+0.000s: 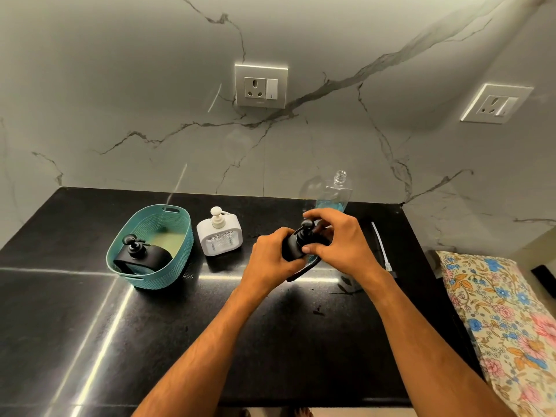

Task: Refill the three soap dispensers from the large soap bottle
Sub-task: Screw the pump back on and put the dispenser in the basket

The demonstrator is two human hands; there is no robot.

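While the black dispenser (296, 243) sits clamped between both hands above the black counter (90, 341), the step in hand looks like turning its pump head, though whether on or off cannot be told. The left hand (270, 257) wraps the body with curled fingers; the right hand (337, 239) pinches the pump collar from the far side. To do it well, the person should hold the body upright and steady with the left and twist only with the right, keeping the neck level so nothing spills. Nearer than the grip the counter is bare up to its front edge, giving room to lower the dispenser. Just right of the grip lies a white pump tube (380, 245), and beyond that the counter's right edge drops to a floral cloth (496, 311), so the elbow has little room there. Left of the grip stands the white dispenser (219, 236), then a teal basket (177, 263) holding another black dispenser (141, 254). Just behind the right hand stands the large soap bottle (335, 191), uncapped, blue soap low inside, close to the marble wall (150, 100).
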